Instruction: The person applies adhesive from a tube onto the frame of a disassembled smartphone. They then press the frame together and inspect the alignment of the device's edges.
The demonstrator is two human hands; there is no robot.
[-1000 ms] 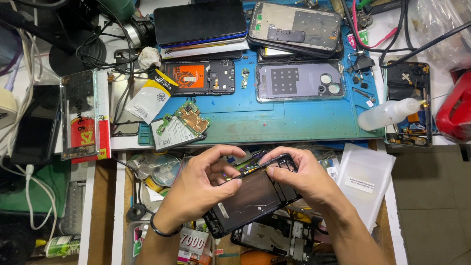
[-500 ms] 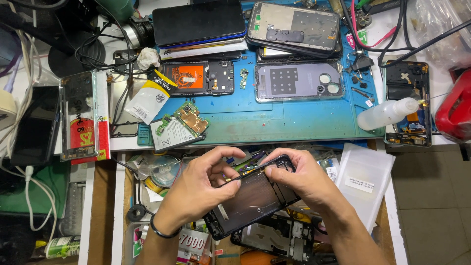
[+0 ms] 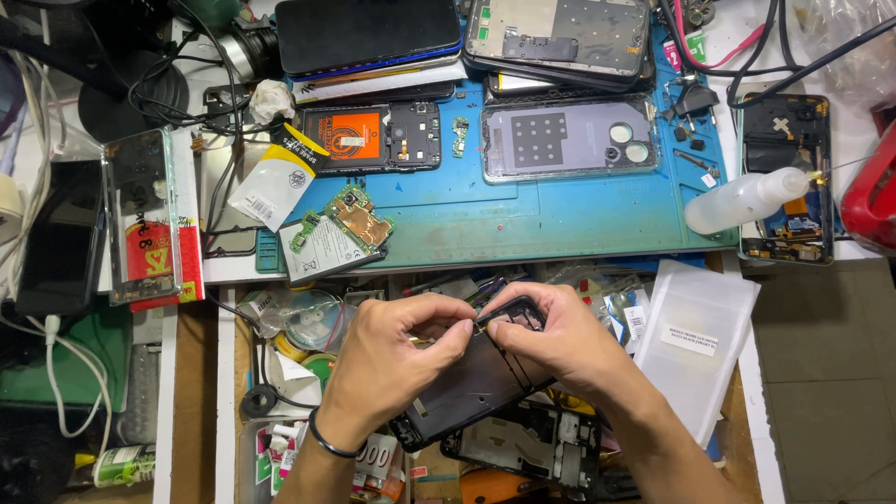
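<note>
Both hands hold a black phone frame, tilted, over an open drawer of parts. My left hand grips its left side, with thumb and forefinger pinching at the top edge near the camera cutout. My right hand grips the top right corner, fingertips meeting the left hand's at the frame's upper rim. A thin dark band circles my left wrist. Whether a small part sits between the fingertips I cannot tell.
A blue work mat behind holds a grey phone back cover, an opened phone with an orange patch, a circuit board and small screws. A clear squeeze bottle lies at right, and a white plastic bag beside my right hand. Cables and phones crowd the left.
My hands have drawn slightly closer together at the frame's top edge; the frame stays at about the same tilt and place.
</note>
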